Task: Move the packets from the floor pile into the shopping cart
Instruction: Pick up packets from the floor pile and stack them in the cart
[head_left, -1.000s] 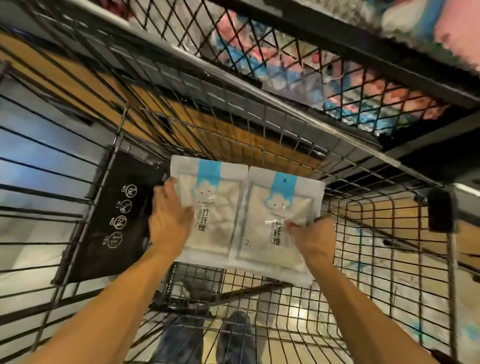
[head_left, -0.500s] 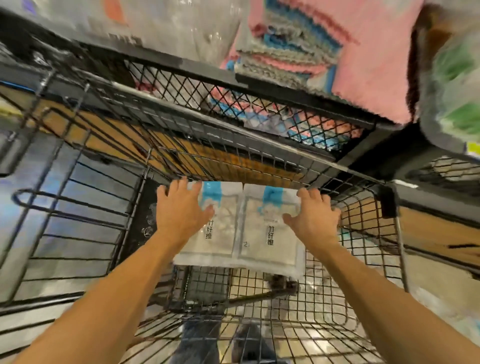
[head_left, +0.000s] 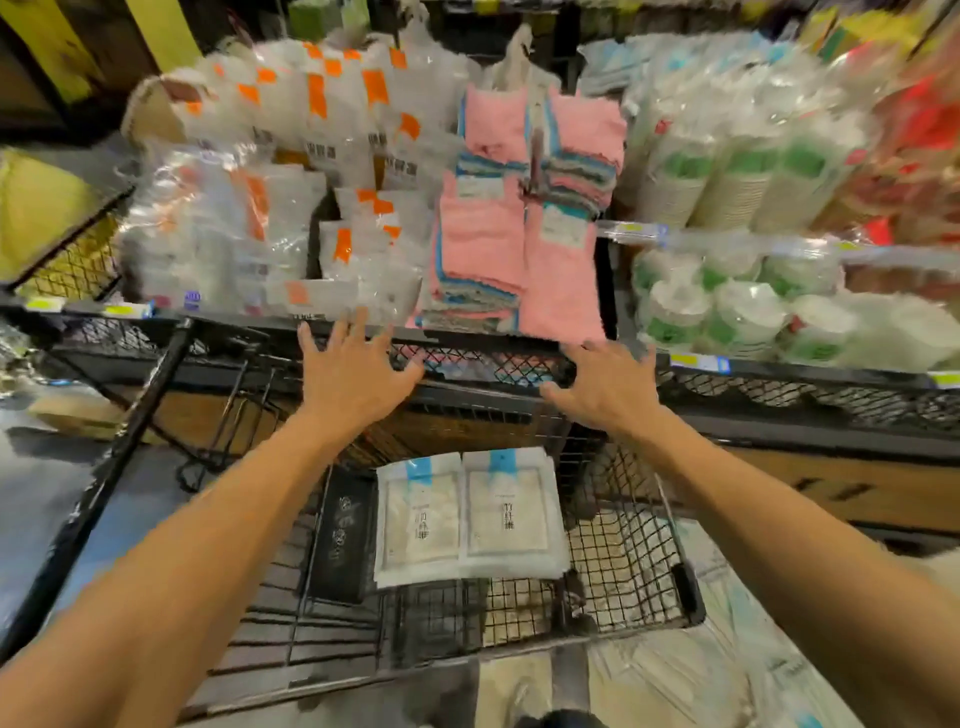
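White packets (head_left: 470, 517) with blue tabs at their top edges are seen lying flat, side by side, on the wire floor of the shopping cart (head_left: 623, 551), toward its far end. A black panel (head_left: 340, 535) printed with small round symbols is stood just to their left, against the cart's side. Above the cart, both bare arms are stretched forward. The left hand (head_left: 353, 371) is held palm down with its fingers (head_left: 332, 338) spread wide, nothing being gripped; the right hand (head_left: 608, 384) is likewise splayed and empty. Neither hand is touching the packets. Beyond the hands, a black mesh shelf (head_left: 467, 358) is stacked with pink cloths (head_left: 519, 249), clear-wrapped packs with orange labels (head_left: 291, 171) and sleeves of green-banded cups (head_left: 727, 182).
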